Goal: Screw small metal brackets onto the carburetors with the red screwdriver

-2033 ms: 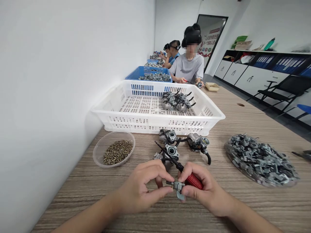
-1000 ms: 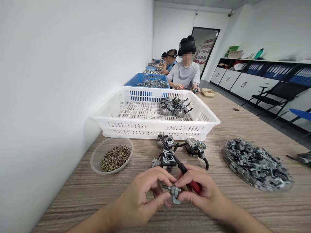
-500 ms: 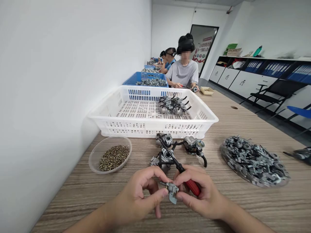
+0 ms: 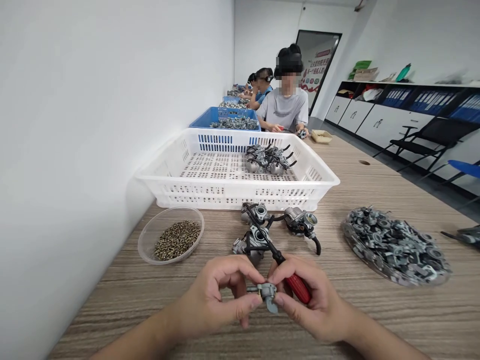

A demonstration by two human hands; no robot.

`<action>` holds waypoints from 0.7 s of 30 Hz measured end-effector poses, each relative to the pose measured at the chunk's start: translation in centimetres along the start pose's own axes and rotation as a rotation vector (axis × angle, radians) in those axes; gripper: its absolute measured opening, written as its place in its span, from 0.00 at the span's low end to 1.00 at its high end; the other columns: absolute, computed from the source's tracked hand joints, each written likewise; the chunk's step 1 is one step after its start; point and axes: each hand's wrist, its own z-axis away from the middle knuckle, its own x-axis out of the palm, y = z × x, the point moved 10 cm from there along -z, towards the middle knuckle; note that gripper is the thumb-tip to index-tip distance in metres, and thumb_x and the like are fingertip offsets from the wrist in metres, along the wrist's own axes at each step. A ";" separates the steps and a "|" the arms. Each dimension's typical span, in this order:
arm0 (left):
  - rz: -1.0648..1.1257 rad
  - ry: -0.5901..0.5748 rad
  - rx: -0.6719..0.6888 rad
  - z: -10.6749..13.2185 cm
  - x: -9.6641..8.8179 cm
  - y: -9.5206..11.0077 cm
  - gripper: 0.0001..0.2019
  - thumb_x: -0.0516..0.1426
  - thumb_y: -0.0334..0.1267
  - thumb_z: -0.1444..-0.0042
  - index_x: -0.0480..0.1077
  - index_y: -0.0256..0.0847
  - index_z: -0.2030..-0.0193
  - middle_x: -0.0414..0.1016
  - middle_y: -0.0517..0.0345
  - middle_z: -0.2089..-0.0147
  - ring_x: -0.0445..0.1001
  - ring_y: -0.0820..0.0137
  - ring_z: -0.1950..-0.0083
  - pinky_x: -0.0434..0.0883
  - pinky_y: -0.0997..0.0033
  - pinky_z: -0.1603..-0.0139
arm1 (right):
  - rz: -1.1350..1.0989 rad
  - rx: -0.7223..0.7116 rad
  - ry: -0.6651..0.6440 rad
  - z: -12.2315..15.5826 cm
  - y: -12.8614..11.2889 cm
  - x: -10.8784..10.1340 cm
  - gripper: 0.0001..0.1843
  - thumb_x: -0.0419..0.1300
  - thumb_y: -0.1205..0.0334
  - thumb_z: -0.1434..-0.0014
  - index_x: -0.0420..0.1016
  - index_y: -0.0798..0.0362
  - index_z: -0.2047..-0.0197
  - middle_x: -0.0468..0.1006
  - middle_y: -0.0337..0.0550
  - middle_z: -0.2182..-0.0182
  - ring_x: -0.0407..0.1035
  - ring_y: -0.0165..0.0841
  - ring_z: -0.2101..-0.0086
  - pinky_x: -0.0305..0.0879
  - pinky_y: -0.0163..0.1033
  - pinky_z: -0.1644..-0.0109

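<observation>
My left hand [image 4: 219, 295] and my right hand [image 4: 305, 297] meet low over the wooden table [image 4: 360, 190], both pinching a small grey metal part [image 4: 267, 291] between their fingertips. The right hand also grips a red-handled screwdriver [image 4: 296, 287], whose black shaft points up and away to the left. Just beyond the hands lie three grey carburetors with black hoses [image 4: 279, 225].
A clear bowl of small brass screws [image 4: 171, 241] sits at the left. A white slotted crate [image 4: 240, 172] holding several carburetors stands behind. A pile of grey metal parts on a clear plate [image 4: 393, 245] lies right. Other people work farther along the table by blue crates.
Both hands have kept hold of the small part and turned it slightly; the view has shifted a little. Nothing on the table has moved.
</observation>
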 end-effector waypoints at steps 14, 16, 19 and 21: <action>-0.035 0.055 0.047 -0.1 -0.2 0.4 0.10 0.69 0.40 0.29 0.82 0.37 0.47 0.81 0.51 0.54 0.83 0.72 0.67 0.85 0.75 0.69 | 0.040 -0.043 0.041 -0.1 0.5 -0.3 0.07 0.72 0.61 0.27 0.82 0.45 0.47 0.82 0.37 0.65 0.75 0.32 0.67 0.69 0.37 0.61; -0.022 0.067 0.017 -0.2 -0.2 0.2 0.12 0.69 0.43 0.29 0.81 0.37 0.48 0.82 0.50 0.55 0.85 0.70 0.65 0.86 0.71 0.64 | 0.053 -0.055 0.060 -0.2 0.4 -0.4 0.08 0.72 0.62 0.27 0.82 0.45 0.46 0.83 0.38 0.64 0.75 0.33 0.67 0.70 0.37 0.61; 0.001 0.091 -0.038 -0.2 -0.3 -0.1 0.14 0.69 0.47 0.29 0.80 0.37 0.49 0.84 0.51 0.57 0.88 0.68 0.63 0.83 0.74 0.63 | 0.015 -0.052 0.067 -0.2 0.2 -0.7 0.15 0.70 0.63 0.27 0.78 0.43 0.39 0.82 0.37 0.63 0.75 0.32 0.69 0.71 0.36 0.63; 0.020 0.130 -0.074 -0.1 -0.6 -0.4 0.17 0.71 0.50 0.30 0.80 0.37 0.49 0.84 0.50 0.58 0.89 0.65 0.62 0.80 0.78 0.69 | 0.018 -0.053 0.084 0.0 -0.1 -1.1 0.20 0.69 0.63 0.27 0.75 0.42 0.35 0.80 0.36 0.63 0.72 0.32 0.71 0.70 0.36 0.66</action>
